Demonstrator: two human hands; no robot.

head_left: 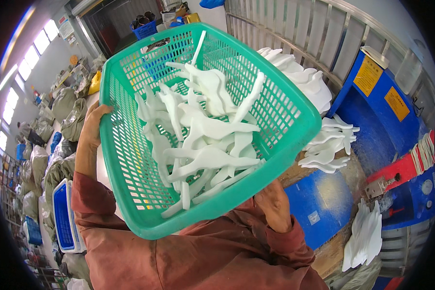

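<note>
A green plastic basket (217,211) with slotted walls is held up, tilted, in front of my body. Inside lies a loose heap of white, flat, curved pieces (209,160) with wavy outlines; what they are I cannot make out. My left hand (97,116) is closed on the basket's left rim, its fingertips curling over the edge. Under the near right rim, my right hand (274,205) bears against the basket, with its fingers partly hidden behind it.
More white pieces lie in a pile (299,77) behind the basket, a smaller stack (328,142) and a bundle (365,237) at right. A blue machine (386,116) with a red arm stands there. Metal railings (314,34) run behind. Sacks (65,104) and a blue-white crate (66,217) fill the left.
</note>
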